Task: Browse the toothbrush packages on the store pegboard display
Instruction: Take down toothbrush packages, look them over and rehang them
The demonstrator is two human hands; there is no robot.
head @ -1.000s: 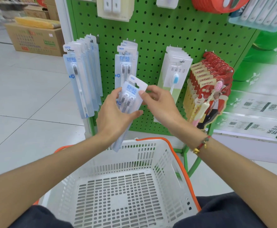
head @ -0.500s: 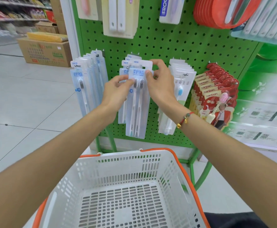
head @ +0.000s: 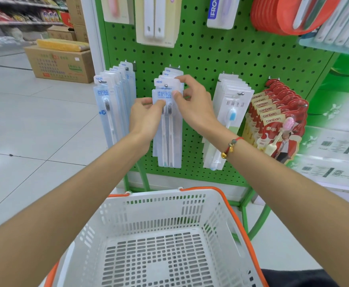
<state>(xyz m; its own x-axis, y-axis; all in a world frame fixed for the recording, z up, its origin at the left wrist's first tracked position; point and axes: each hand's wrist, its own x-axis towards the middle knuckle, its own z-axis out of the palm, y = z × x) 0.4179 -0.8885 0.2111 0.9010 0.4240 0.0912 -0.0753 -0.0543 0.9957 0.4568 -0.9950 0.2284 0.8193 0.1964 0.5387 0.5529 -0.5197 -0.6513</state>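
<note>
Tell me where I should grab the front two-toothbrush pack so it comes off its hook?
Probably the flat top card of the two-toothbrush pack, pinched at both side edges beside the metal hook, coming straight from the front. The pack hangs thin and upright with its hole over that peg, so it must slide forward. The left hand and right hand already hold it there.

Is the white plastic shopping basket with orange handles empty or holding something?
Empty as far as shown: the white plastic shopping basket shows only its bare slotted floor; its near end is out of frame.
</note>
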